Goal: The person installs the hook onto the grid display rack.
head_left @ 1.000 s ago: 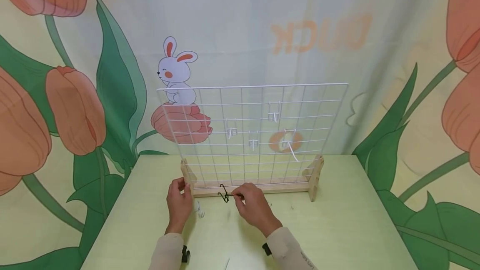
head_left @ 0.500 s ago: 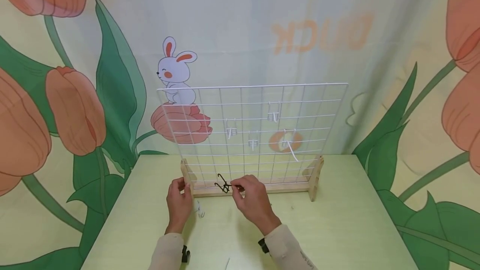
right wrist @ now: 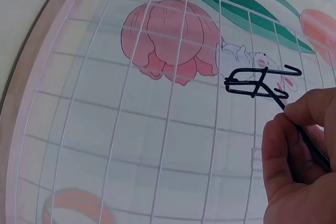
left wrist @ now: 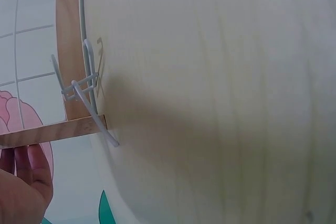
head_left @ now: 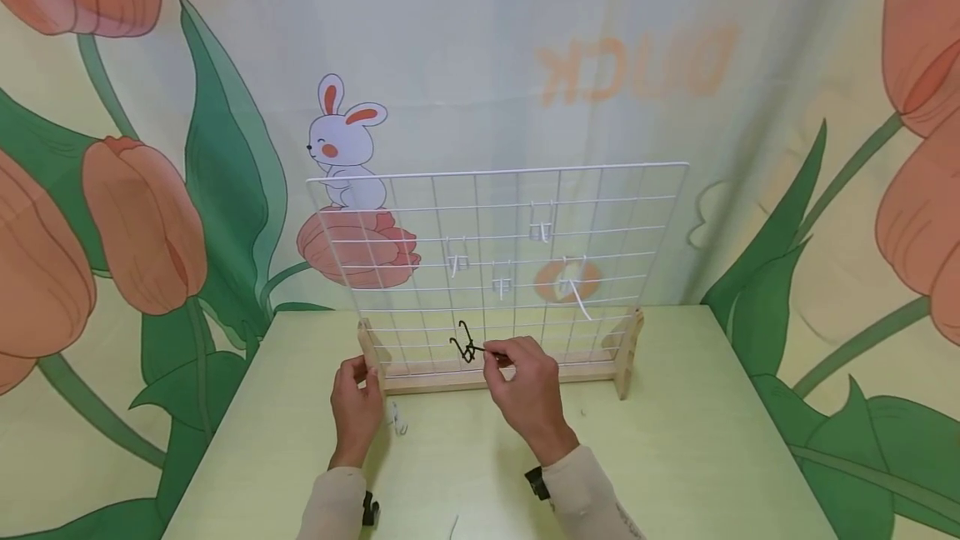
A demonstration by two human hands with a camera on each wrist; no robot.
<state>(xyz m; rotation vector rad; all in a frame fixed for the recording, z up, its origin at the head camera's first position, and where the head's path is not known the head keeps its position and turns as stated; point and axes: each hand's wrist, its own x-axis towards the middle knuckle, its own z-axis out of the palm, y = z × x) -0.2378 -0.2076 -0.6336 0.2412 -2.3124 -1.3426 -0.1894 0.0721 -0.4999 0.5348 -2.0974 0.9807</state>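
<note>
- The black hook (right wrist: 261, 82) hung in the air before the lower left part of the wire grid (head_left: 497, 172), prongs upward; whether it touched a wire could not be told
- The right hand (head_left: 531, 390) pinched its stem between thumb and fingers; so thin a hold could well have let the hook twist, leaving one prong caught and the other free
- A prong set behind the wrong wire would probably have left it crooked, the likely cause being a poor sense of depth against pale wires
- Four white hooks hung on the grid, among them the long-armed hook (head_left: 573, 286), which a careless sleeve might have snagged
- The left hand (head_left: 356, 402) rested loosely extended fingers against the wooden stand (head_left: 620, 365), with no digit seen wrapped round it; a hard push on the grid might have tipped or slid the stand if that touch was too light
- On the table (head_left: 675, 440), a loose white hook (left wrist: 84, 85) lay near the left hand, where a sideways slip could have knocked it
- The right wrist view showed the black hook's bent tips and the pinch closely, but no left hand
- The left wrist view showed fingertips meeting the wood's outer side and the loose hook's shape, both small from the head
- Only the head view showed both hands together
</note>
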